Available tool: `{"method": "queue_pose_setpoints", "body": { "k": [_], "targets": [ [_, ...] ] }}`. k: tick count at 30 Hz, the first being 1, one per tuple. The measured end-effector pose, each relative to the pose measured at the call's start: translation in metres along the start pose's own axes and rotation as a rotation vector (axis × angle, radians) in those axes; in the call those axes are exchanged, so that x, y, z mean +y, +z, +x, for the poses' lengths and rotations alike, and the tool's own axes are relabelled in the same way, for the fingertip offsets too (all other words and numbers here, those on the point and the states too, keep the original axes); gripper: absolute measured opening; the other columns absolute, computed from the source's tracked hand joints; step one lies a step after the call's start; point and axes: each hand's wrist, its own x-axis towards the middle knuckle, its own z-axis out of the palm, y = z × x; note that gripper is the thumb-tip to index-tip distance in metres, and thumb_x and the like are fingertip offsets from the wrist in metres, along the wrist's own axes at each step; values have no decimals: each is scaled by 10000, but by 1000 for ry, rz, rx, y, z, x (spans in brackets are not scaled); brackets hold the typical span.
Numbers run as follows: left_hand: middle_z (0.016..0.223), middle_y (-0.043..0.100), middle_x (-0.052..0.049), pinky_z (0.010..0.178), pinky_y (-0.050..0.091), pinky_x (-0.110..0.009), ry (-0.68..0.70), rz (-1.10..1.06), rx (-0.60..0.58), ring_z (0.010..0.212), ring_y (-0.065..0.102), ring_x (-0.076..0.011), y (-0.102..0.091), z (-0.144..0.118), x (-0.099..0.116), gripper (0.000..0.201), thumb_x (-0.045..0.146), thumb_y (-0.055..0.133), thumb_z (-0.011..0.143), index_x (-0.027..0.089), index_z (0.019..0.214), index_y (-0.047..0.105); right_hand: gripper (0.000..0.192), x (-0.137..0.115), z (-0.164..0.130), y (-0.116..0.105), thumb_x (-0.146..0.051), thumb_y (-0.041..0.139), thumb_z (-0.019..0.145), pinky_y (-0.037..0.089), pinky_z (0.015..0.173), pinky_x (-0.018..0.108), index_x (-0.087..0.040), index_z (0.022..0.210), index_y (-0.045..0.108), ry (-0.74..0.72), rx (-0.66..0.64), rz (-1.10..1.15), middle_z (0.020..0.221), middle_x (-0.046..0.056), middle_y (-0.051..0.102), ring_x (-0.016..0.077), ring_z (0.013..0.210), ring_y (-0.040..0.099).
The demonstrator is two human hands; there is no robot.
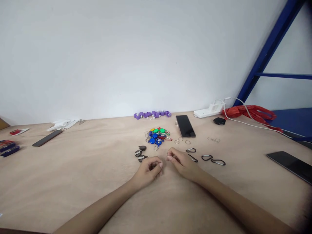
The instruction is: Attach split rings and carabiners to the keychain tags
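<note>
My left hand (148, 169) rests low over the table, fingers curled round to the thumb; something dark shows inside the curl, but I cannot make out what it is. Close by, my right hand (181, 162) pinches a small metal ring (167, 155) between thumb and forefinger. Three dark round badge reels (138, 153) lie just beyond my left hand. Several black carabiners (207, 157) are spread to the right of my right hand, one partly hidden by it. Loose metal rings (187, 142) lie beyond it. A pile of coloured badge reels (155, 136) with clips sits further back.
Purple caps (156, 114) line the wall. A phone (185, 126) lies behind the rings, another phone (291, 164) at right, and a dark flat bar (47, 138) at left. A white power strip (207, 111), a cable and red plastic (248, 113) occupy the back right.
</note>
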Motion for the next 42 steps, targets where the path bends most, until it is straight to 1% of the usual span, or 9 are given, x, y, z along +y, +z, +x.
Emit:
{"method": "queue_pose_setpoints", "body": {
  "k": [3,6,10,17,25,29,33,37,42],
  "targets": [
    [728,617,-30,641,407,-275,132,392,44,667,550,-156,-7,-5,0,147,230,454,914,168,900,586,223,2,0,5,-339,408,969,367,595,245,-209,799,469,76,-45,178,700,-29,556,131,632,486],
    [775,624,-29,673,414,-289,163,534,45,717,578,-179,-10,-9,-1,174,201,444,907,183,1062,521,340,3,-1,9,-392,433,963,345,556,238,-199,687,478,124,-127,252,601,-37,526,119,563,461],
    [763,597,-13,647,404,-279,151,511,52,694,563,-174,-6,-11,-4,124,222,443,918,198,1038,463,405,-1,-2,9,-412,462,941,331,529,237,-192,601,472,169,-181,276,540,-35,506,113,518,447],
    [795,614,-11,670,402,-279,183,409,23,715,565,-174,-3,-13,-3,120,204,408,947,211,1065,389,181,-5,-3,3,-298,497,899,336,513,221,-180,783,569,163,-276,377,658,-18,621,105,536,471],
    [791,573,-11,654,394,-281,183,415,28,682,527,-168,-2,-14,-7,66,226,374,967,212,1032,381,109,-13,-8,7,-190,507,862,368,558,236,-198,763,551,98,-246,200,676,-17,669,127,576,543],
    [754,548,6,625,373,-272,184,406,19,638,496,-156,-2,-13,-8,43,233,369,971,215,1010,376,122,-18,-10,10,-168,496,854,363,537,233,-206,741,518,76,-254,208,654,-21,658,125,549,536],
    [766,545,4,635,375,-269,191,401,17,652,496,-155,-2,-13,-8,36,233,366,973,215,1004,371,127,-18,-10,12,-160,496,854,355,528,232,-206,736,515,84,-234,187,645,-22,649,123,540,521],
    [771,530,1,629,371,-274,170,409,10,654,491,-159,-2,-13,-8,38,247,361,974,218,997,367,142,-18,-11,11,-157,496,847,351,527,232,-209,715,500,85,-259,203,633,-30,638,121,537,514],
    [798,531,-15,673,375,-301,155,395,28,702,503,-173,-3,-12,-7,47,260,366,971,217,988,355,125,-16,-11,11,-198,512,856,365,548,231,-201,731,517,93,-285,331,650,-21,626,120,571,522]
  ]
}}
